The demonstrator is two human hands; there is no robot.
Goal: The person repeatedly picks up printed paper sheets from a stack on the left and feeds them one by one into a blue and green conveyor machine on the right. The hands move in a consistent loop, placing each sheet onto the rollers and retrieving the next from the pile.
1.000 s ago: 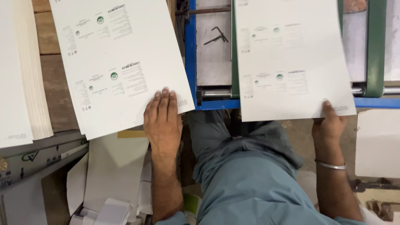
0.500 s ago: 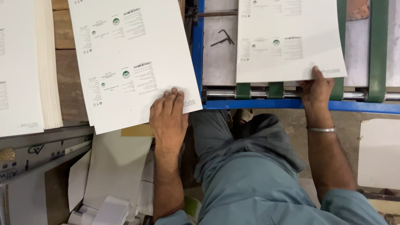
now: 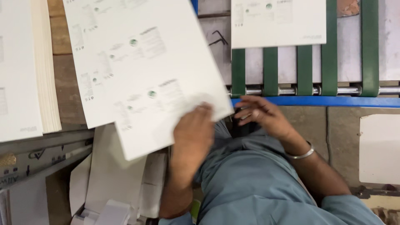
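Note:
My left hand (image 3: pixel 193 135) lies on the lower right corner of a large white printed sheet (image 3: pixel 141 71) and grips it; the sheet is tilted and juts past the wooden table edge. My right hand (image 3: pixel 261 114) hovers with its fingers apart just right of that corner, under the blue machine rail (image 3: pixel 333 101), holding nothing. It wears a metal bangle at the wrist. A second printed sheet (image 3: pixel 278 23) lies farther up on the green conveyor belts (image 3: pixel 271 71), away from both hands.
A thick stack of white sheets (image 3: pixel 21 71) stands at the left. A hex key (image 3: pixel 218 38) lies on the grey machine bed. Paper scraps (image 3: pixel 108 183) pile at the lower left beside a grey metal guide (image 3: pixel 37 160). A white board (image 3: pixel 379 148) sits at the right.
The right-hand sheet has ridden up the belts, and my right hand has let go of it and swung left. My left hand has slid its sheet toward the right, tilting it.

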